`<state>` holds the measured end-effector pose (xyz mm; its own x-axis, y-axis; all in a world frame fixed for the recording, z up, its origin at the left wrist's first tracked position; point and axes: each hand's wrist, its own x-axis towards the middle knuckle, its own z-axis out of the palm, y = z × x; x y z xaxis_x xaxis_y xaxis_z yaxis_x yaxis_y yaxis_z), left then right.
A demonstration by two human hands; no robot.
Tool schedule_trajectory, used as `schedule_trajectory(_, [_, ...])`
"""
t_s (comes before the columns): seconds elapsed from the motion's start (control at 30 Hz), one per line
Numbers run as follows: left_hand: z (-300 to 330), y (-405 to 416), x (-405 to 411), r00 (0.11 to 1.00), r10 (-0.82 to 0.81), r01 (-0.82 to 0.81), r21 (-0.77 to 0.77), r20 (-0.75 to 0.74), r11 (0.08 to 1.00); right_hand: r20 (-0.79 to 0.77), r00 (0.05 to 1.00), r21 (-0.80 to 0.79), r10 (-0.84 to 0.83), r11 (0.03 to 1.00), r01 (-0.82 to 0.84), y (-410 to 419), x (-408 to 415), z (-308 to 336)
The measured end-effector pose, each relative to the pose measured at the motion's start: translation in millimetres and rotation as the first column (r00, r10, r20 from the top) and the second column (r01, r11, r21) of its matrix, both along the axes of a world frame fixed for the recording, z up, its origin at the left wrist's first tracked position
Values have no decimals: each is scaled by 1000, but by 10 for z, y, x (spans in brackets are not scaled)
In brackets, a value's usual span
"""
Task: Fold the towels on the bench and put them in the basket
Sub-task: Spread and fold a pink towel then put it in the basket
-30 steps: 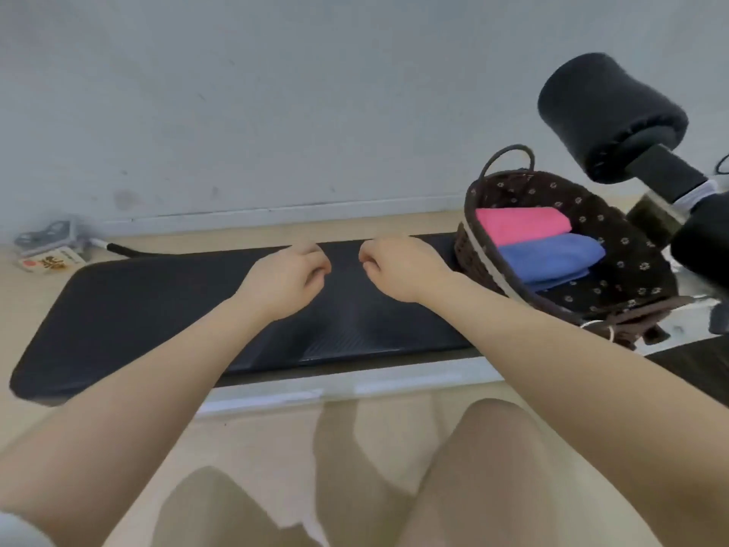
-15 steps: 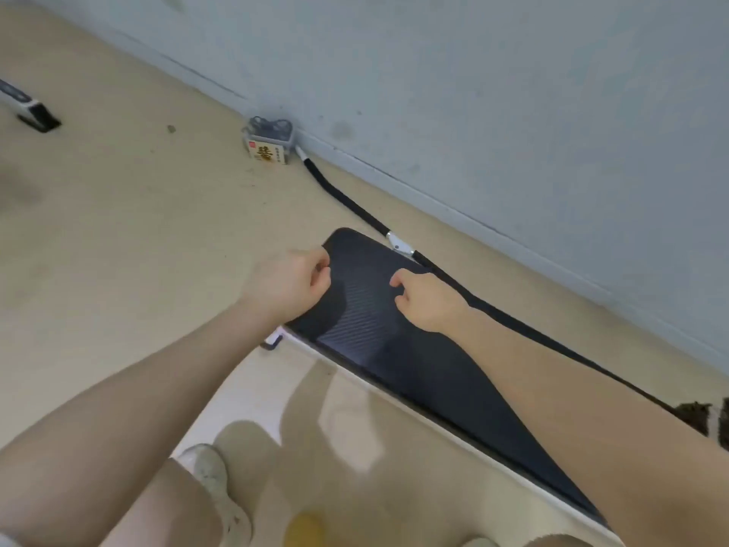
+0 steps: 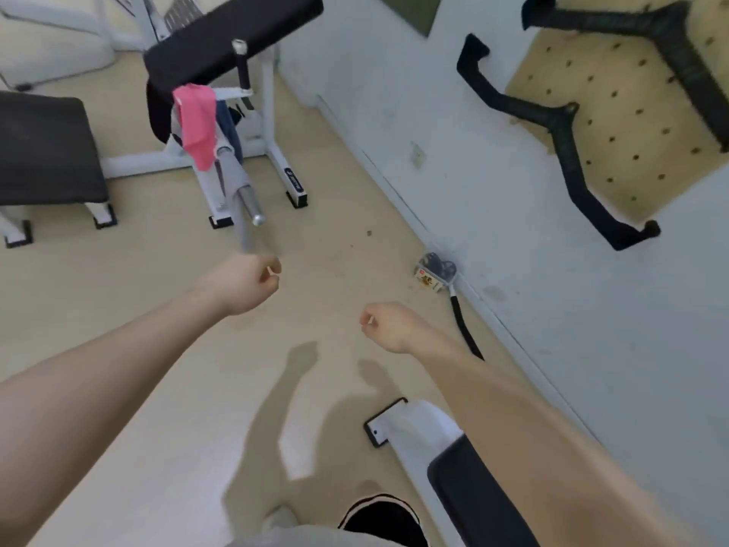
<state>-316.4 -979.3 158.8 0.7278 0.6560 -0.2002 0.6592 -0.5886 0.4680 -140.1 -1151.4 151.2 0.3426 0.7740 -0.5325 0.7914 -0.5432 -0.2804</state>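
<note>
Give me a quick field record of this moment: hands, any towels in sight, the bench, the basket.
left hand: fingers curled, holding nothing, over the floor
right hand: fingers curled, holding nothing, over the floor
pink towel: draped over the white machine frame, unfolded
other cloths: a grey cloth and a dark blue cloth hang beside the pink towel
bench: only its near end shows, lower right, no towel on that part
basket: not in view
floor items: small box by the wall
</note>
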Motion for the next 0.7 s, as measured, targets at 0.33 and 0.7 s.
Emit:
schedule_trajectory(0.33, [22, 1993, -146, 989, 140, -140, 3, 51, 990, -86, 994, 139, 68, 989, -56, 2492, 269, -30])
schedule_trajectory(0.7, [156, 5047, 181, 969, 243, -233, -173, 40, 957, -117, 983, 157, 143, 980, -124, 5818, 585, 251])
